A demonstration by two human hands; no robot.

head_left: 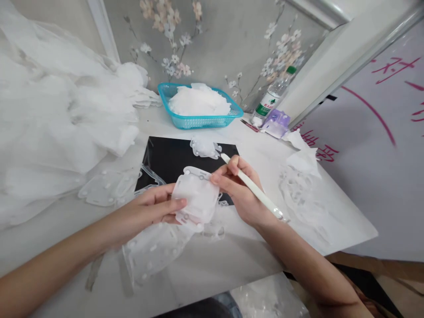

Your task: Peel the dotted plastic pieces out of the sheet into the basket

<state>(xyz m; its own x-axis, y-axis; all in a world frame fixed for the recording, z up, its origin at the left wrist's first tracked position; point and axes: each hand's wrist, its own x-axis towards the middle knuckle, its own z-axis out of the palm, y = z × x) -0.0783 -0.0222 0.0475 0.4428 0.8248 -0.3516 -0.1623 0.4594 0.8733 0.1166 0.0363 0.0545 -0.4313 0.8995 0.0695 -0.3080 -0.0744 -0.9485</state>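
Note:
My left hand (155,205) cradles a translucent white moulded plastic piece (195,196) with small round lugs at its edges, fingers curled under it. My right hand (240,190) grips a white pen-shaped tool (255,187) like a pencil. The tool's thin tip points up and left, past the held piece. It ends right next to a second frosted piece (204,147) lying on a black mat (170,157). Part of the mat is hidden behind my hands. More translucent moulded sheets (154,251) lie on the white table below my left wrist.
A turquoise plastic basket (198,121) heaped with white material stands at the back. Behind it are a water bottle (271,99) and a purple packet (276,123). Sheer white fabric (56,110) piles up at left. Red-marked white sheeting (371,145) lies at right.

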